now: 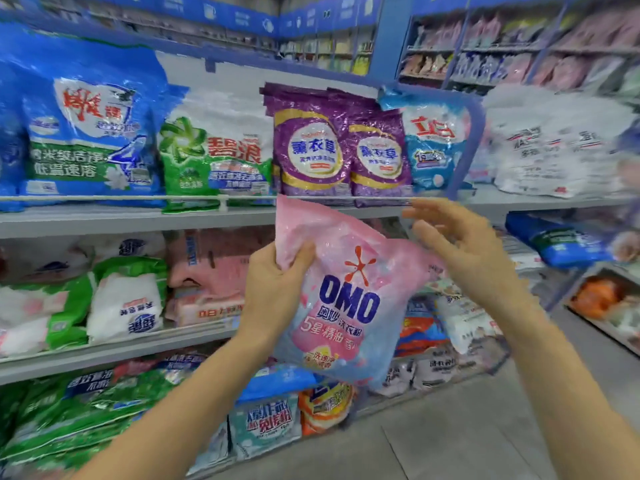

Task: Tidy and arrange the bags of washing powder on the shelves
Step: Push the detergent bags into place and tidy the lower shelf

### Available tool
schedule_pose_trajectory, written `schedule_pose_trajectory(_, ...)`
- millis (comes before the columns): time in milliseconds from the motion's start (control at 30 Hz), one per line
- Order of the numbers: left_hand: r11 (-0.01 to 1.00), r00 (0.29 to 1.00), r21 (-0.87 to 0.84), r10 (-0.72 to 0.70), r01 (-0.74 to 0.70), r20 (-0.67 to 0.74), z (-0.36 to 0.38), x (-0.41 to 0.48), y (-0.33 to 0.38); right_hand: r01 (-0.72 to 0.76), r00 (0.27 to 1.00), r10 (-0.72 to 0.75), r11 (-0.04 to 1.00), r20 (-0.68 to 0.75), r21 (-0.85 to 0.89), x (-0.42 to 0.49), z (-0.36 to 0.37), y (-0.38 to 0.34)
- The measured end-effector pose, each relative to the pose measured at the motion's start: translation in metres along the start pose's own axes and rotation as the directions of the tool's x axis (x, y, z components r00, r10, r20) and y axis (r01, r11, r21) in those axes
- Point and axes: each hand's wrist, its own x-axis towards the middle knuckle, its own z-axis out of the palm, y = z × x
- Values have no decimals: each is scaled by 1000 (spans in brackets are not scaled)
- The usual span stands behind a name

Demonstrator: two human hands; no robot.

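A pink OMO washing powder bag (349, 306) hangs in front of the shelves, tilted with its top to the left. My left hand (277, 289) grips it by its upper left corner. To the right of the bag, my right hand (457, 247) hovers with fingers spread and loosely bent, holding nothing; I cannot tell whether it touches the bag's right edge. Behind the bag, the upper shelf (138, 216) carries upright bags: a blue one (90, 133), a green and white one (214, 157), two purple ones (311, 150) and a light blue one (433, 147).
The middle shelf (121, 348) holds green, white and pink bags lying down. Several more bags crowd the bottom shelf (266, 420). A grey tiled floor (467, 427) runs along the right. Further shelving stands at the far right with white bags (554, 150) and a blue bag (554, 240).
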Motion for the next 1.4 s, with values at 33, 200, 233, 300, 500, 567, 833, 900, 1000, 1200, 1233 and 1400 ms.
schedule_pose_trajectory(33, 1000, 1000, -6, 8, -8, 23, 19, -5, 1, 20, 998, -10, 987, 66, -161, 1, -3, -4)
schedule_pose_trajectory(200, 999, 992, -1, 54, -54, 118, 106, -20, -1, -28, 1000, 17, 834, -25, -551, 2, -20, 16)
schedule_pose_trajectory(233, 998, 989, -8, 62, -62, 131, 121, -22, -2, -37, 997, -5, 847, -78, -530, -1, -29, 25)
schedule_pose_trajectory(300, 996, 982, -47, 82, -75, 169, 148, -20, -4, -71, 987, -13, 861, -161, -504, -7, -53, 43)
schedule_pose_trajectory(500, 993, 908, -86, 111, -83, 404, 217, 17, -30, -116, 955, -19, 896, -297, -429, -2, -127, 79)
schedule_pose_trajectory(567, 991, 828, -72, 133, -112, 545, 238, 30, -44, -137, 946, -5, 899, -324, -415, 7, -149, 91)
schedule_pose_trajectory(833, 984, 612, -130, 27, 124, 790, 344, 76, -84, -93, 941, -87, 862, -326, -498, 67, -236, 148)
schedule_pose_trajectory(900, 967, 592, -180, 38, 183, 805, 369, 88, -89, -79, 939, -124, 829, -321, -553, 81, -254, 169)
schedule_pose_trajectory(1000, 932, 608, -237, 24, 272, 793, 402, 105, -94, -40, 928, -226, 730, -296, -683, 98, -273, 203)
schedule_pose_trajectory(1200, 943, 652, -214, -3, 254, 758, 450, 144, -106, 47, 901, -386, 543, -200, -838, 147, -302, 265)
schedule_pose_trajectory(1233, 943, 665, -206, -22, 263, 747, 457, 151, -109, 59, 894, -402, 543, -198, -838, 156, -306, 276)
schedule_pose_trajectory(1400, 900, 753, -259, -106, 351, 650, 496, 182, -125, 6, 906, -333, 626, -260, -780, 210, -332, 324)
